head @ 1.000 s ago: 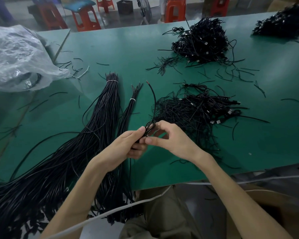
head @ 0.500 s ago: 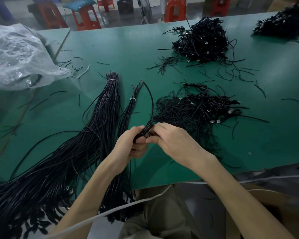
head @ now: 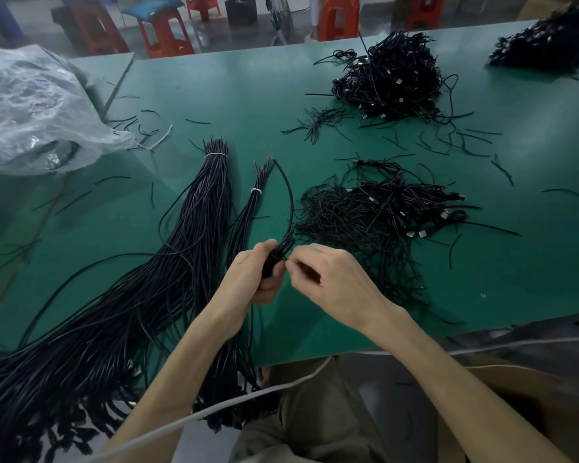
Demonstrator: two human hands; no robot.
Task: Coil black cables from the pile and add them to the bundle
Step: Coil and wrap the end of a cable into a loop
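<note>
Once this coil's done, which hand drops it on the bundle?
Left, probably. The left hand grips the coiled cable and the small tied bundle lies just beyond it; the right hand only pinches at the coil, nearer the pile.

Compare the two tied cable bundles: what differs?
The thick bundle holds far more cables than the thin bundle. The thick bundle sheds loose loops on its left; the thin bundle lies compact. The thick bundle's tie sits farther back than the thin bundle's tie. Both are black, bound in white near the far end.
</note>
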